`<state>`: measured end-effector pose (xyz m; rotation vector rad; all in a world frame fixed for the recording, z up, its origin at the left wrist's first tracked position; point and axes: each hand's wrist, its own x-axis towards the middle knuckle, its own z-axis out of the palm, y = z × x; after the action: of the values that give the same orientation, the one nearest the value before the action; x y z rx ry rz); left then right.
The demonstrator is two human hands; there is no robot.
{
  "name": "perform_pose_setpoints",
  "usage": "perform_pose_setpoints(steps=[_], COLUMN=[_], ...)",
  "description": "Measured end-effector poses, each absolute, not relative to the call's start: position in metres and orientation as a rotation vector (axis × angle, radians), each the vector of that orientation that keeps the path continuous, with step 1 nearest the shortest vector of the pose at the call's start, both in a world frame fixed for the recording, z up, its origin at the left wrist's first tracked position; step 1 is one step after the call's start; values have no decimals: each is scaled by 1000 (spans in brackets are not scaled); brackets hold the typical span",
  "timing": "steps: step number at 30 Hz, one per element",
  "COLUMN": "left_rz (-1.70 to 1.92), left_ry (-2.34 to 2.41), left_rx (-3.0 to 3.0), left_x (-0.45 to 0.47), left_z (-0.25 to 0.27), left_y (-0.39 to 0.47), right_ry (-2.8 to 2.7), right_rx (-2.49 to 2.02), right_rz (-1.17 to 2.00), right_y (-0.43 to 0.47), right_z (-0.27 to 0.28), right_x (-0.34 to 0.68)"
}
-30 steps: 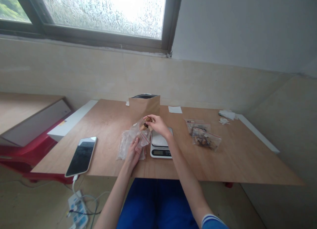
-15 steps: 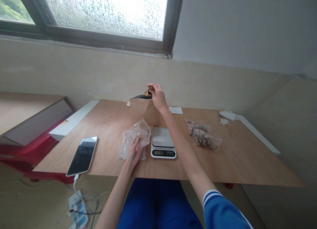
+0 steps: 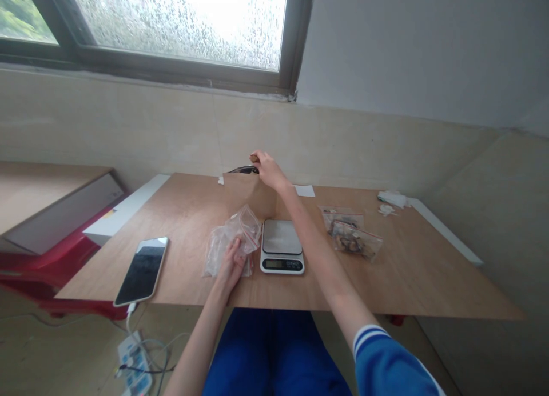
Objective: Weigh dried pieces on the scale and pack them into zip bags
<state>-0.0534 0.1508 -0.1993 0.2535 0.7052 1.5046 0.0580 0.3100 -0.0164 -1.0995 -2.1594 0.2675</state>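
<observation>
My left hand (image 3: 232, 264) lies near the table's front edge, its fingers closed on a clear zip bag (image 3: 247, 222) with a red seal line. More clear bags (image 3: 214, 250) lie under and beside it. At the back, my right hand (image 3: 268, 170) is just above the opening of a brown cardboard box (image 3: 246, 191), pinching a small brown piece (image 3: 254, 158) that looks like dried mushroom. Dark material shows at the box's opening; its inside is hidden. Between my hands and body stands a white kitchen scale (image 3: 282, 239) with a bare plate; its reading is illegible.
Right of the scale lie filled zip bags (image 3: 355, 242) with brown and dark pieces. A phone (image 3: 142, 270) on a charging cable is at the left edge. White paper (image 3: 305, 191) lies behind, crumpled white scraps (image 3: 392, 199) at back right. A power strip (image 3: 135, 362) is on the floor.
My right hand has lowered slightly toward the box opening, and less of the brown material shows in its fingers. My left hand keeps its place on the bag.
</observation>
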Motion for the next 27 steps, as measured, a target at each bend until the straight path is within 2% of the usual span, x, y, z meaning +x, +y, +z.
perform_pose_setpoints(steps=[16, 27], left_rz=[1478, 1493], left_ry=[669, 672], left_rx=[260, 131], left_x=[-52, -55], left_z=[-194, -192], left_y=[148, 149], right_ry=[-2266, -2095], right_rx=[-1210, -1164], right_rz=[-7, 171], right_y=[295, 301], right_z=[-22, -29], right_x=[54, 60])
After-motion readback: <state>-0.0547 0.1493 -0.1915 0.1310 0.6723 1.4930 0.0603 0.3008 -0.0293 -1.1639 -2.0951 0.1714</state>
